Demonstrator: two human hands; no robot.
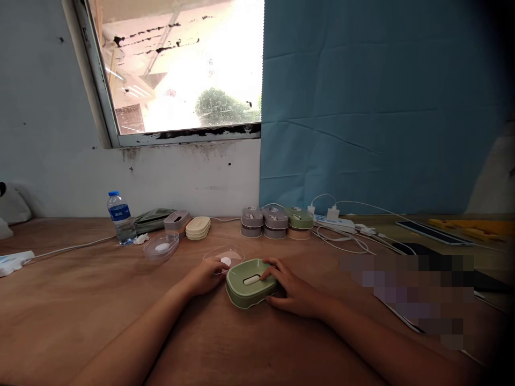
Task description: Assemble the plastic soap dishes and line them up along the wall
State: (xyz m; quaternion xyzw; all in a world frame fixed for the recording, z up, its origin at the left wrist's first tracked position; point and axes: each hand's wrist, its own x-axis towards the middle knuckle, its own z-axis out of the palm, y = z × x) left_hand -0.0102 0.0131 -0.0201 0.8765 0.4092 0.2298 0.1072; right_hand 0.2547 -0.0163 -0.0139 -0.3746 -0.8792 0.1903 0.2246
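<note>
A green oval-cornered lidded box point(237, 287) sits on the brown table, with a pale oval piece point(252, 280) set into its lid. My right hand point(292, 289) grips the box's right end, fingers on the lid and thumb low on its side. Just left of the box, my left hand point(206, 276) has its fingers closed at the edge of a clear plastic tray point(237, 253) with a white disc point(225, 261) in it. Part of that tray is hidden by the hand and the box.
Behind stand several stacked boxes point(275, 220), cream lids point(198, 228), a mauve box point(177, 221), another clear tray point(173, 247) and a water bottle point(122, 222). Right of these lie a power strip point(336, 222), looped white cables point(341, 244) and a phone point(432, 234).
</note>
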